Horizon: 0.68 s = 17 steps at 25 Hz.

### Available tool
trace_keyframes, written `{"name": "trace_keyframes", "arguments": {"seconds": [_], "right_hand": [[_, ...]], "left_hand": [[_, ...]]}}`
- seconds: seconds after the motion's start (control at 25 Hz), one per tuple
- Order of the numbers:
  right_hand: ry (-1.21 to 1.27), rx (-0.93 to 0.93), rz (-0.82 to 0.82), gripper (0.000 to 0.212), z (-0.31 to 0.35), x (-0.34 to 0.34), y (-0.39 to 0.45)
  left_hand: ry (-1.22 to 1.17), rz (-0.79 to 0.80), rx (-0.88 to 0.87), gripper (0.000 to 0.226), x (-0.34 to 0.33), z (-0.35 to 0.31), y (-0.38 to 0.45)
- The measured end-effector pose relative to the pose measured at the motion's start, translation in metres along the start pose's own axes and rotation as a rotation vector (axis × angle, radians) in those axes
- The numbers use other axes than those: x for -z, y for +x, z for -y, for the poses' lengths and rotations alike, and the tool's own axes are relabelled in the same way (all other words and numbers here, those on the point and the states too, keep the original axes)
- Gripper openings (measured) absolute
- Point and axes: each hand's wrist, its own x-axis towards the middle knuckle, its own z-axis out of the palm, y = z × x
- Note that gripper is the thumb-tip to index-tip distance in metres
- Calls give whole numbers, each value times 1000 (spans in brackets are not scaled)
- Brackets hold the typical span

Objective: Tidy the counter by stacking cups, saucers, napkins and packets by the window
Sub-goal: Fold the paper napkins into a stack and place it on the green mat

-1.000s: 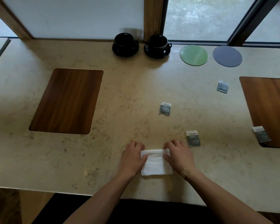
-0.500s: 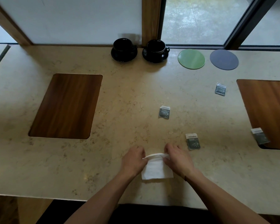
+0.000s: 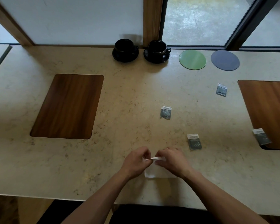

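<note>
Seen from above on a pale stone counter [image 3: 132,97]: left hand [image 3: 136,162] and right hand [image 3: 173,162] pinching a white napkin [image 3: 153,172]. Beyond, four grey packets [image 3: 165,112]; by the window, two black cups [image 3: 157,47] on saucers [image 3: 125,56].

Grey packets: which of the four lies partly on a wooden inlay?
The small grey foil packet farthest right: it overlaps the edge of the right wooden inlay panel. The other three lie wholly on the beige stone counter.

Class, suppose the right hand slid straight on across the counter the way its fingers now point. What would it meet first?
The right hand, pinching the white napkin, points leftward at the left hand, which pinches the same fold. It would probably meet that hand first, though depth is uncertain.
</note>
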Motion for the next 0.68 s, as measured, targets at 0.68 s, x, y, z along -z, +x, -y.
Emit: {"name": "trace_keyframes", "arguments": {"seconds": [0.68], "right_hand": [[1191,-442,-340,19,-18,30,-23]], "left_hand": [[-1253,-7,650,34,-21,-67,33]]}}
